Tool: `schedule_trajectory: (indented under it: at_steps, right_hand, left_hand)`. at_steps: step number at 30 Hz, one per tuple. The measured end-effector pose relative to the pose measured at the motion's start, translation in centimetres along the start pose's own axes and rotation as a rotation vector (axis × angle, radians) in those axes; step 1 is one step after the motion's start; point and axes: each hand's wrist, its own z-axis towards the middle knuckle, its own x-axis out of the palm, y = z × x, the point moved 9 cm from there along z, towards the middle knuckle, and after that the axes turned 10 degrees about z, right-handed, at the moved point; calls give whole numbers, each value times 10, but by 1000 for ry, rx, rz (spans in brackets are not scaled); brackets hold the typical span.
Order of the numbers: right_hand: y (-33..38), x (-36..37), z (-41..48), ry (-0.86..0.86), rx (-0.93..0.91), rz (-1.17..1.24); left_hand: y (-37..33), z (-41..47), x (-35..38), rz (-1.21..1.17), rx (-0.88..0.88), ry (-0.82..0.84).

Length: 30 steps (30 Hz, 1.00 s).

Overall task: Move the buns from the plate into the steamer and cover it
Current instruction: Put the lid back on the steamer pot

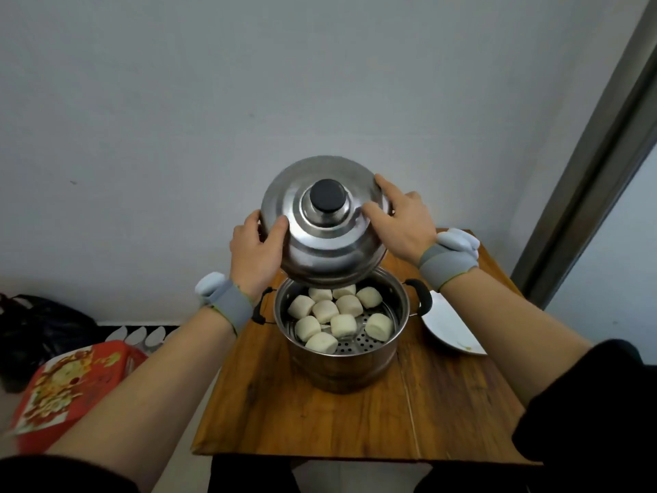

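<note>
Head view | lid (325, 222) between both hands, above steamer (341, 350)

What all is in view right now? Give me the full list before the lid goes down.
steamed buns: ten visible, white, on the perforated tray inside the steamer
steamer pot: one, stainless steel with black side handles, middle of the table
lid: one, steel dome with black knob, held tilted above the pot's far side, not yet seated
plate: one, white, no buns on it, on the table right of the pot
table: one, brown wood, under the pot and the plate
red printed box: one, lower left, off the table
black bag: one, far left
left hand: bare, grey wristband, gripping the lid's left rim
right hand: bare, grey wristband, on the lid's right side
</note>
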Motion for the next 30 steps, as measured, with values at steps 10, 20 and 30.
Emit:
schedule_trajectory:
  at_steps: [10,20,30]
  right_hand:
    - [-49,26,-35,152,202,-133]
    - [-80,42,-60,217,230,-143]
    - [-87,38,-63,205,211,-173]
  left_hand:
    - [41,-34,20,155,-206,115]
    - [55,-57,33,345,-138,124]
    - [53,-62,38,491,-91,111]
